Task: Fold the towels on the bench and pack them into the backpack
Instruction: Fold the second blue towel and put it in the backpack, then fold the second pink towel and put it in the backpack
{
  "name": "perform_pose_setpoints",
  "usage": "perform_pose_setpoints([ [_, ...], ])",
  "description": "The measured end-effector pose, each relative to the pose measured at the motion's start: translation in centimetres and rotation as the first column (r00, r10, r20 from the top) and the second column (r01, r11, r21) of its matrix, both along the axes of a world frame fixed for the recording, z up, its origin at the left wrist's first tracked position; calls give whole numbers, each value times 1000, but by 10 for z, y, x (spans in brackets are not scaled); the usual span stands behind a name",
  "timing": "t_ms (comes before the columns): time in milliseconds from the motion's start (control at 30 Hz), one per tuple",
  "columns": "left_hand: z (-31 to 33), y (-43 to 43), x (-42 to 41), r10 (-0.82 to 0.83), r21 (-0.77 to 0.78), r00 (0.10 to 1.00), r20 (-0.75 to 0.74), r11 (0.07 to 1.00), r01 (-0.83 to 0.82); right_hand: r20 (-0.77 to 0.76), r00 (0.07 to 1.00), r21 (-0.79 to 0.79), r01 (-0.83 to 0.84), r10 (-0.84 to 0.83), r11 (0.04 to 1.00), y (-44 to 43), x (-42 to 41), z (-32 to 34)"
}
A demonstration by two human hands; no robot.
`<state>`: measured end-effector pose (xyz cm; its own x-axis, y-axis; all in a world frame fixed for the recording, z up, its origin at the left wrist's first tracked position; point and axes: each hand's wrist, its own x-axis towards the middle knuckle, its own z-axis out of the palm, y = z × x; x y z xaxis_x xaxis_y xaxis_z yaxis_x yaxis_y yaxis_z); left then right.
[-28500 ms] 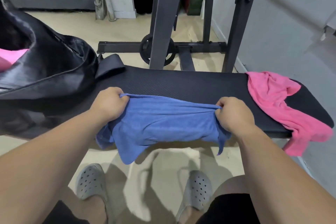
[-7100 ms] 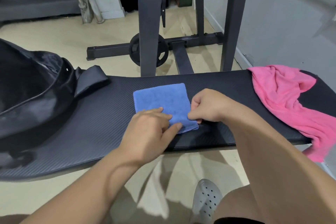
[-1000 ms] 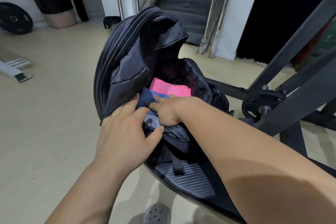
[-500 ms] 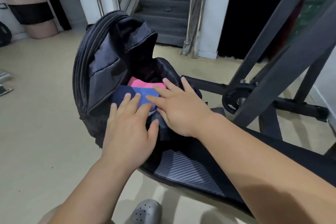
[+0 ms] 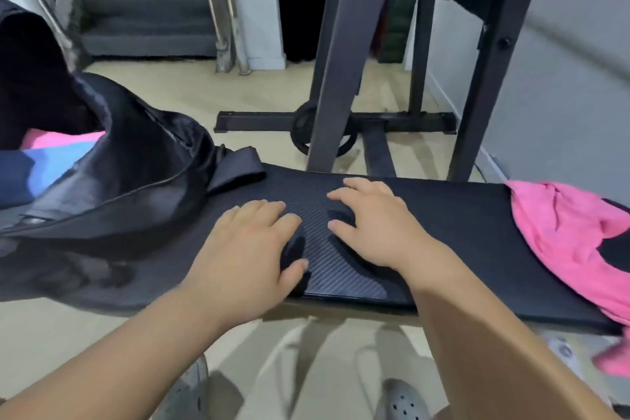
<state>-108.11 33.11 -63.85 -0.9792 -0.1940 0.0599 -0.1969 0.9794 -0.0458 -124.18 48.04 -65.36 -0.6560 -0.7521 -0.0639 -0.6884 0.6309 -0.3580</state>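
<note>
L hand [image 5: 252, 249] & R hand [image 5: 375, 225] over mid bench [image 5: 460, 249] near front edge, fingers loosely spread, holding nothing. Loose pink towel [image 5: 562, 232] crumpled at bench's right end, hanging off front edge. Backpack [image 5: 136, 181] open at left end; blue towel [image 5: 51, 164] & packed pink towel [image 5: 58, 140] inside.

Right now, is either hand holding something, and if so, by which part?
Nothing is held. The left hand and the right hand are both open, with fingers spread over the bench.

A home gym: padded bench [image 5: 443, 215], weight rack [image 5: 341, 61].
</note>
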Motion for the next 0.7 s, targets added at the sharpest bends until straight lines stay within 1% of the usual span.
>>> perform_pose_setpoints([
  [67,-12,18,-31,-10,49,999,48,999,8,24,998,32,61,-62,998,26,-15,-7],
  [133,-25,35,-59,-23,114,997,76,993,14,21,990,14,138,-138,990,52,-33,-9],
  [200,-39,53,-84,-33,178,996,80,984,18,18,968,-14,250,-250,968,79,-53,-14],
  [267,-50,69,-105,-50,215,995,86,976,31,23,922,11,387,-387,922,106,-70,-22],
  [367,-65,88,-126,-78,214,989,127,976,49,40,806,68,588,-591,806,139,-89,-36],
  [433,-71,91,-132,-72,184,986,150,982,44,45,729,107,676,-683,729,151,-99,-43],
  [567,-78,91,-126,-52,201,994,97,979,32,135,532,197,812,-836,549,168,-112,-52],
  [600,-79,90,-123,-53,217,994,94,976,32,136,517,216,817,-845,534,171,-113,-54],
  [633,-80,90,-120,-57,234,994,97,972,32,114,534,221,808,-838,546,171,-112,-55],
  [700,-80,88,-116,-68,277,992,105,960,36,40,630,169,761,-776,626,162,-107,-58],
])
